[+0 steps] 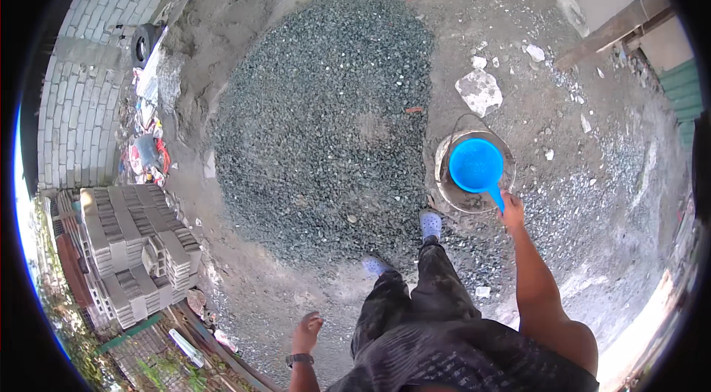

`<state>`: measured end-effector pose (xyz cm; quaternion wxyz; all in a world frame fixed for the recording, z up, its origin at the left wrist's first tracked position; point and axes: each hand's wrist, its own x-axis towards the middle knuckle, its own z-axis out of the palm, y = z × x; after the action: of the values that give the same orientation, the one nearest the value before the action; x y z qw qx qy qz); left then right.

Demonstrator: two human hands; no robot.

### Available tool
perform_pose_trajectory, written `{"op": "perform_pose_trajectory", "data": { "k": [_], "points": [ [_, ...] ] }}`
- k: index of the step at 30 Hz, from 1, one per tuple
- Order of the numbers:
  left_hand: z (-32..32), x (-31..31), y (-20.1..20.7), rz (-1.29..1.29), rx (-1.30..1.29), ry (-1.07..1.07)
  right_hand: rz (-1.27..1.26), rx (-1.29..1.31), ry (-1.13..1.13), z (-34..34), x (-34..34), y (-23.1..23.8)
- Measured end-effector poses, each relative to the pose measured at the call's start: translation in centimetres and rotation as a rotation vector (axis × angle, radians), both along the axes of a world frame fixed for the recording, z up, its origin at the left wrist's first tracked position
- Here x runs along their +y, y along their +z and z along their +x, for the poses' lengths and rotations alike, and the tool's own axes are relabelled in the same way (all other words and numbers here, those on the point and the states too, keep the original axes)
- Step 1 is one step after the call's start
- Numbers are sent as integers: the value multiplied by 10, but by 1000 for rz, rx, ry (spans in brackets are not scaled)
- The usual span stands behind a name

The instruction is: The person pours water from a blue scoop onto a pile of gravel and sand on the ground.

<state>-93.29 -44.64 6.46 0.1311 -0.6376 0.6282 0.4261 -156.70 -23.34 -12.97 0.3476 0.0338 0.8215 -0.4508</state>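
Observation:
My right hand [512,212] is closed around the handle of a round blue water dipper [476,165]. The dipper's bowl is over a round, dirty pail [446,188] with a thin wire handle, hiding much of the inside. Whether the dipper has water in it, I cannot tell. Low in the view, my left hand [306,330] hangs at my left side with its fingers loosely bent and nothing in it. A dark watch [299,359] is on that wrist.
A wide heap of grey gravel [326,118] spreads ahead of my feet. Stacked hollow blocks [133,244] stand left, near a block wall [81,103] and a tyre [143,45]. A pale stone slab [479,91] lies beyond the pail. A wooden beam [615,25] juts in at far right.

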Motion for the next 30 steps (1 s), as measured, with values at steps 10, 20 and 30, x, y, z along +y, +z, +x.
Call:
{"op": "perform_pose_trajectory", "data": {
  "k": [10,20,30],
  "points": [
    [147,-13,-113,151,244,279,-76,73,-171,196,102,219],
    [232,1,-105,5,465,591,60,119,35,275,68,266],
    [322,125,-136,216,278,884,-251,129,96,163,-160,366]
  ]
}}
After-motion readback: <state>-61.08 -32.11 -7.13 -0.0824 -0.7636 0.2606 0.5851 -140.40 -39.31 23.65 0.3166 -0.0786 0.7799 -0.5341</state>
